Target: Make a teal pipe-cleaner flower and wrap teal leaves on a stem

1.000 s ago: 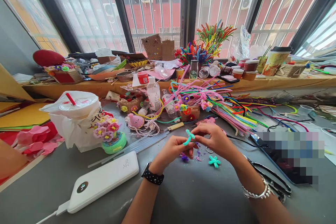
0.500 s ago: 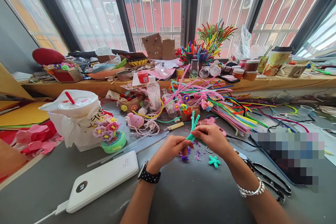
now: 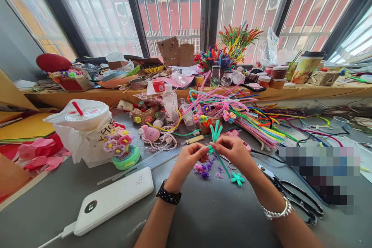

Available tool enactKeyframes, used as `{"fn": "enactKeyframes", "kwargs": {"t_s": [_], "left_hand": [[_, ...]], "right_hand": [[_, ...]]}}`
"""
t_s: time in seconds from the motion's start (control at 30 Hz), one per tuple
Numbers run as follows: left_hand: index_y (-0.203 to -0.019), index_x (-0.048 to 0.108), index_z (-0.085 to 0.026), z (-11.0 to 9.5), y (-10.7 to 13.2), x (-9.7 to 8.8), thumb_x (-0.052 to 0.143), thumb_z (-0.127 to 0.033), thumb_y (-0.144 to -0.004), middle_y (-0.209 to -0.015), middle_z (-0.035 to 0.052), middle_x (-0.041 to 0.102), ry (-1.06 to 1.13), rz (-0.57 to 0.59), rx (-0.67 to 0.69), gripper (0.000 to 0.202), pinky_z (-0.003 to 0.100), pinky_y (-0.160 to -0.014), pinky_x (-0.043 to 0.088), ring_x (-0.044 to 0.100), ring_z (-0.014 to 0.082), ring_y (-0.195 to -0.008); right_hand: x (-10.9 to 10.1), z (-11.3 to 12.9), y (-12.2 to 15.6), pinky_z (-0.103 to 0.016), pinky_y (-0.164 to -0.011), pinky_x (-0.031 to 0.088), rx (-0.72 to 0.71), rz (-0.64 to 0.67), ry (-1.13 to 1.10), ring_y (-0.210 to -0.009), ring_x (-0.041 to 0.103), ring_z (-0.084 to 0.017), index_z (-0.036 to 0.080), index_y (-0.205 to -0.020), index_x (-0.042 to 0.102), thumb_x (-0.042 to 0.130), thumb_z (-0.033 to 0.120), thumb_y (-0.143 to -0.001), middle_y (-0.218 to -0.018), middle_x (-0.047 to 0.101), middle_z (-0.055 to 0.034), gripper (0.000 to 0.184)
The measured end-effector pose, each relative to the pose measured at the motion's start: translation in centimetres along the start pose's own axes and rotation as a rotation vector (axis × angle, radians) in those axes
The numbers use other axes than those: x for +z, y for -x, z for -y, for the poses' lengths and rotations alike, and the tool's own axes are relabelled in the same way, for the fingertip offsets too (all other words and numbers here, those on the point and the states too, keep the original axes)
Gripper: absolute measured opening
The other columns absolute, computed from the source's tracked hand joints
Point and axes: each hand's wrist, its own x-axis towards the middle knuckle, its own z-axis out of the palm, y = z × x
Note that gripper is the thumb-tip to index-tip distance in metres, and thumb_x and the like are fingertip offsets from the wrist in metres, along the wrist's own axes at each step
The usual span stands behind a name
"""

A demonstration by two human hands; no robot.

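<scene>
Between my two hands is a bundle of mint-green pipe cleaners [image 3: 215, 131], its ends fanned upward and one strand hanging down to the right. My left hand [image 3: 190, 161] pinches it from the left, thumb against forefinger. From the right, my right hand [image 3: 234, 153] pinches the same bundle near its base. On the table below lie purple and pink pipe cleaner bits [image 3: 204, 170] and a finished mint-green pipe cleaner flower [image 3: 237, 179]. My fingertips hide the point where the strands meet.
Black-handled scissors [image 3: 296, 195] and a phone-like slab [image 3: 314, 178], partly blurred, lie right. A white power bank [image 3: 114, 201] and bagged drink cup [image 3: 87, 131] stand left. Behind are a heap of pipe cleaners [image 3: 255, 124], a plastic bottle [image 3: 170, 104] and a glue gun [image 3: 235, 135].
The green strands have spread apart at the top, and one strand now hangs below my fingers. My left hand has shifted slightly, uncovering more of the purple and pink bits.
</scene>
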Motion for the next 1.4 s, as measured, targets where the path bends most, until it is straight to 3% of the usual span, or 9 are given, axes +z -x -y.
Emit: {"fn": "enactKeyframes", "kwargs": {"t_s": [0.2,0.3,0.5,0.6,0.73,0.9,1.0,1.2,1.4], "left_hand": [[-0.056,0.056,-0.012,-0.3,0.1,-0.4,0.065,-0.032,-0.064,-0.049,-0.0033,0.052,0.164,0.001,-0.063,0.024,0.019,-0.05,0.034,0.043,0.0061,-0.047],[-0.062,0.059,-0.013,-0.1,0.1,0.0,0.067,-0.032,-0.063,-0.053,-0.0036,0.053,0.336,-0.048,-0.054,0.021,0.018,-0.054,0.037,0.045,0.0057,-0.05],[-0.078,0.065,-0.013,0.1,0.0,0.7,0.057,-0.037,-0.072,-0.072,0.004,0.064,0.606,-0.022,-0.049,0.026,0.025,-0.068,0.044,0.057,0.0117,-0.065],[-0.086,0.065,-0.014,-0.1,0.2,1.0,0.062,-0.029,-0.069,-0.079,0.0057,0.066,0.566,-0.091,-0.026,0.023,0.027,-0.073,0.044,0.059,0.0141,-0.071],[-0.095,0.063,-0.017,-0.2,0.5,1.7,0.063,-0.022,-0.069,-0.096,0.0058,0.065,0.368,-0.066,0.164,0.027,0.028,-0.082,0.041,0.056,0.0189,-0.093],[-0.089,0.066,-0.016,0.4,0.4,1.6,0.062,-0.028,-0.069,-0.083,0.0045,0.067,0.348,-0.287,0.213,0.024,0.029,-0.075,0.045,0.059,0.018,-0.08],[-0.082,0.068,-0.014,0.3,0.2,1.2,0.066,-0.028,-0.064,-0.076,0.0038,0.067,0.373,-0.359,0.189,0.022,0.028,-0.07,0.047,0.059,0.0154,-0.069],[-0.076,0.069,-0.013,-0.3,0.5,0.6,0.068,-0.028,-0.061,-0.068,0.0033,0.066,0.334,-0.328,0.095,0.021,0.025,-0.062,0.048,0.058,0.0124,-0.06],[-0.069,0.067,-0.013,-1.0,0.7,0.5,0.07,-0.026,-0.058,-0.06,0.0011,0.063,0.288,-0.29,0.06,0.017,0.024,-0.058,0.049,0.058,0.0121,-0.056]], "right_hand": [[-0.5,0.4,0.0,-0.021,-0.046,0.033,0.024,0.01,-0.196,-0.049,0.042,-0.009,0.015,-0.063,0.056,0.063,0.037,-0.065,-0.052,0.049,0.0033,0.023],[-0.4,0.5,0.1,-0.023,-0.051,0.039,0.051,-0.042,-0.321,-0.05,0.048,-0.01,0.015,-0.064,0.058,0.064,0.037,-0.064,-0.052,0.054,0.0022,0.023],[0.7,0.1,0.2,-0.023,-0.052,0.043,0.004,-0.159,-0.476,-0.054,0.055,-0.012,0.015,-0.065,0.06,0.065,0.032,-0.065,-0.059,0.061,0.0004,0.017],[1.3,-0.1,0.2,-0.024,-0.052,0.043,-0.02,-0.254,-0.528,-0.055,0.056,-0.012,0.016,-0.069,0.06,0.064,0.03,-0.068,-0.061,0.062,0.0003,0.014],[2.4,-0.3,0.4,-0.025,-0.059,0.045,-0.089,-0.315,-0.493,-0.062,0.057,-0.013,0.017,-0.071,0.061,0.062,0.028,-0.069,-0.066,0.062,-0.0001,0.011],[3.3,0.1,1.0,-0.027,-0.066,0.045,-0.116,-0.257,-0.373,-0.074,0.057,-0.016,0.018,-0.072,0.061,0.061,0.028,-0.07,-0.077,0.06,-0.0014,0.011],[3.0,0.4,1.1,-0.026,-0.065,0.045,-0.099,-0.223,-0.31,-0.075,0.057,-0.015,0.018,-0.075,0.06,0.059,0.031,-0.071,-0.08,0.061,-0.0016,0.013],[0.6,0.7,0.5,-0.022,-0.049,0.039,-0.04,-0.062,-0.177,-0.056,0.053,-0.012,0.016,-0.072,0.062,0.06,0.036,-0.069,-0.066,0.061,-0.0014,0.02],[-1.0,1.0,0.3,-0.023,-0.054,0.04,-0.124,0.04,-0.076,-0.062,0.053,-0.013,0.016,-0.068,0.065,0.063,0.032,-0.068,-0.067,0.061,-0.0019,0.016]]}}
